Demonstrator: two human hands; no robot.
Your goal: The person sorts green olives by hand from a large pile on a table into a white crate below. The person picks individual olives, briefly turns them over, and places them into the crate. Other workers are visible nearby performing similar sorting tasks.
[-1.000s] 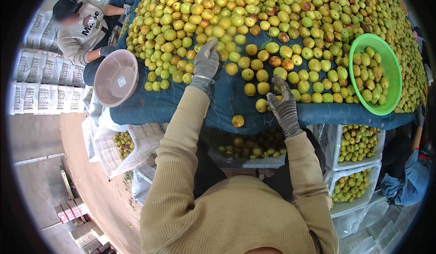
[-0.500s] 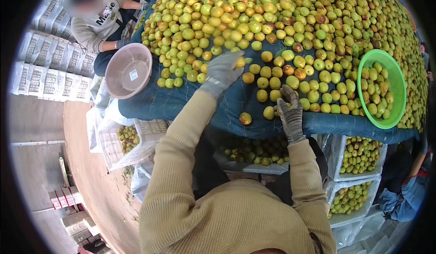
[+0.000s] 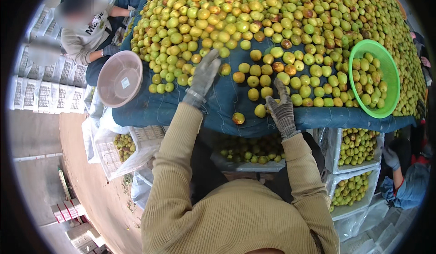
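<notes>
Round green-yellow jujubes (image 3: 200, 24), some with brown patches, are heaped over a dark blue cloth (image 3: 218, 104). My left hand (image 3: 205, 75), in a grey glove, hovers at the heap's near edge with its fingers stretched out. A single jujube (image 3: 225, 69) lies just right of its fingertips. Also gloved, my right hand (image 3: 282, 108) rests at the cloth's front edge, fingers apart, beside a loose group of jujubes (image 3: 260, 81). One jujube (image 3: 260, 111) lies close to its thumb. Between my hands, a brown-patched jujube (image 3: 238, 118) sits alone near the edge.
A pinkish empty basin (image 3: 120, 79) stands at the left, a green basket (image 3: 396, 79) of jujubes at the right. Lined crates (image 3: 334, 152) of jujubes are below the cloth's edge. A person (image 3: 88, 38) sits at the far left; another person's gloved hand (image 3: 391, 157) shows at the right.
My left hand has drawn back left and slightly nearer; a jujube now shows by itself where its fingers were. My right hand has shifted little. The whole view has slid slightly.
</notes>
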